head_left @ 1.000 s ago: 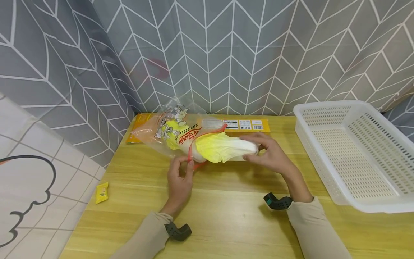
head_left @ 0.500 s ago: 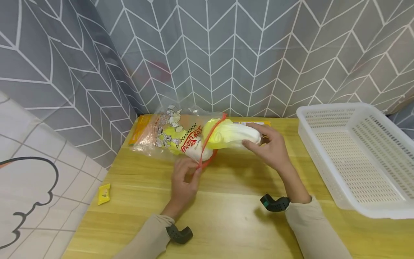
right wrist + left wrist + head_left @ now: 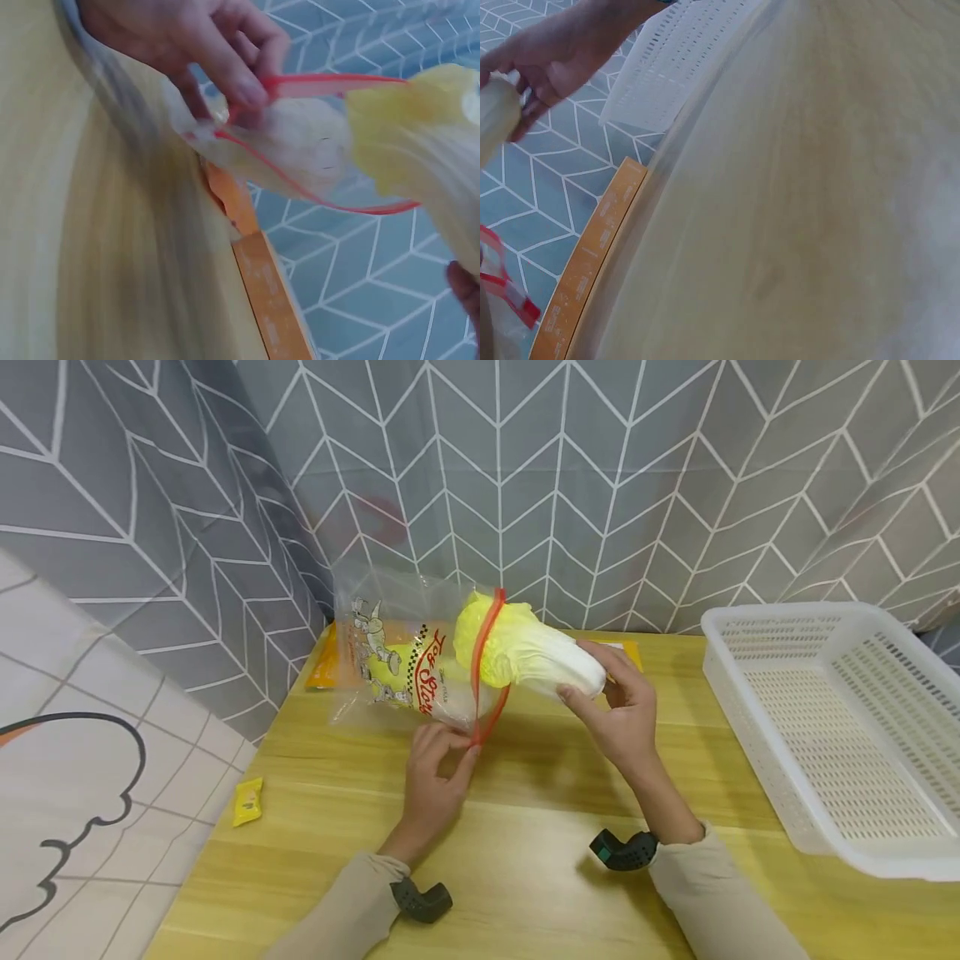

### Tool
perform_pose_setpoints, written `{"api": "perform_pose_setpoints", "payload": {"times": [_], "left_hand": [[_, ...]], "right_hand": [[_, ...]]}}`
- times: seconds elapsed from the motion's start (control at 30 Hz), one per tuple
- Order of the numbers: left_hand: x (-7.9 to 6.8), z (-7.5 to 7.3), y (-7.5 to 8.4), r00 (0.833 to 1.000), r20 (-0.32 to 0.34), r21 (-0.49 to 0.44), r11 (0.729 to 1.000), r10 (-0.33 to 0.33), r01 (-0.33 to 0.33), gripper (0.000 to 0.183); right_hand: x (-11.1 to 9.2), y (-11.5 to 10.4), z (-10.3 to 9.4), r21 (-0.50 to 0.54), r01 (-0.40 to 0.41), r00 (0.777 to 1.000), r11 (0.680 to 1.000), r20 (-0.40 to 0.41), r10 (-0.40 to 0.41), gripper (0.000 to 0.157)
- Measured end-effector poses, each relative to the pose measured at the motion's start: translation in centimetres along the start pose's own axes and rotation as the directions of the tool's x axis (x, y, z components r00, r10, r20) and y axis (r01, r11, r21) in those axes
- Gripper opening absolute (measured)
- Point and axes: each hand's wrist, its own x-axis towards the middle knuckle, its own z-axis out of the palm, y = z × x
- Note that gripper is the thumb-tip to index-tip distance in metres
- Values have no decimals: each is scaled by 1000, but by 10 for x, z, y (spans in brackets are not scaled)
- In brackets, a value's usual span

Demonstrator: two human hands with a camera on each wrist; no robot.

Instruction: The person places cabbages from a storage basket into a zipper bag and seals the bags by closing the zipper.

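Observation:
My right hand point(image 3: 628, 714) grips the white stem end of a napa cabbage point(image 3: 558, 656), thumb in front and fingers behind. Its yellow leafy end tilts up to the left, inside the red-edged mouth of a clear zip bag point(image 3: 408, 693) with cartoon print. Low on that mouth, my left hand point(image 3: 435, 781) pinches the red strip between thumb and fingers. Another yellow and white item shows through the bag's printed side, partly hidden. In the right wrist view, the red rim point(image 3: 337, 207) stands spread apart, with the cabbage leaves point(image 3: 386, 127) at its far end.
A white perforated plastic basket point(image 3: 798, 814) stands on the right of the wooden table point(image 3: 517, 893). Along the back edge lies an orange box point(image 3: 592, 255), partly behind the bag. A small yellow packet point(image 3: 247, 802) lies by the left edge. Patterned grey curtain hangs behind.
The cabbage's leafy end has risen and tilted, and its tip has passed into the bag's mouth. The bag now stands more upright, its mouth stretched taller. My left hand has shifted slightly right.

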Motion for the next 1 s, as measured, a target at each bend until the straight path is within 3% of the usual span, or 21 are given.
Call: {"api": "perform_pose_setpoints", "payload": {"times": [0.07,0.13,0.2,0.3,0.37,0.43,0.6,0.7,0.83,0.93,1.0], "left_hand": [[0,1,-1,1000,-14,2,1000,0,0,8],[0,1,-2,999,-16,3,999,-34,34,9],[0,2,-4,996,-12,11,996,-85,85,9],[-1,1,-5,985,10,13,985,-170,170,10],[-2,1,-5,979,23,14,979,-203,202,11],[-1,1,-4,974,29,8,975,-224,224,11],[-2,0,-4,973,35,-5,974,-228,228,13],[-2,-1,-4,977,52,-15,978,-207,208,15],[-3,-1,-3,983,78,-31,985,-164,167,15],[-2,-1,-2,989,75,-37,990,-129,132,14],[-2,-1,-2,992,66,-28,994,-108,110,13]], "right_hand": [[-3,0,3,13,44,999,999,3,-44,53],[-5,1,4,-8,32,998,999,45,-32,54],[-7,3,3,-51,-38,992,998,118,43,55],[-6,6,-3,-172,-153,958,973,217,189,56],[-5,6,-8,-251,-173,939,953,249,236,57],[-3,6,-11,-325,-118,938,938,272,213,58],[-3,9,-7,-418,122,958,900,286,3,58],[-6,11,2,-364,110,977,925,212,-33,57],[-12,10,15,-183,-89,992,979,71,103,55],[-16,8,24,-39,-245,970,969,-8,245,54],[-18,5,28,56,-307,950,950,-36,309,52]]}}
